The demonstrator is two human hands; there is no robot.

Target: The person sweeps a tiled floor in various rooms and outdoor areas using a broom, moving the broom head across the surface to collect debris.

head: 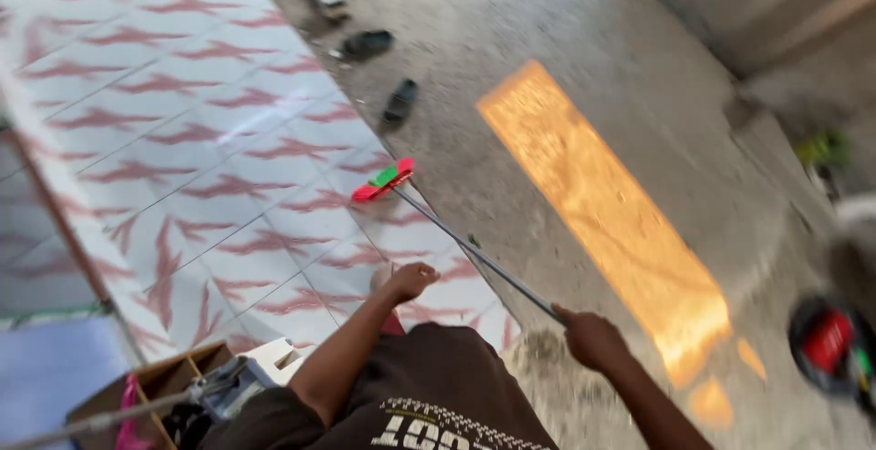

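Red and green plastic marks the broom head [383,181], which sits on the white floor tiles with red zigzag pattern [182,140], right at the edge where the tiling meets the grey concrete floor [566,39]. From it a thin grey handle [474,251] slants down and to the right into our right hand [591,339], whose fingers are wrapped closed around the near end of the handle. Our left hand [408,281] is curled into a loose fist just left of the handle, above the tiles; we cannot tell whether it touches the handle or holds anything, and it looks empty.

We judge that we are in the middle of a sweeping stroke, the broom reached out far ahead of us along the tile border. The next move seems to call for drawing the head back toward us or pushing it right onto the concrete, keeping the bristles flat on the floor; a second grip from the left hand would steady the long handle.

Further off, dark sandals [383,76] lie scattered on the concrete near the tile edge, well apart from the broom. A bright orange patch of sunlight [602,213] stretches across the concrete to the right. At the near left stands a wooden compartment box [155,386], and at the far right edge a round black and red object [830,345], too blurred to identify
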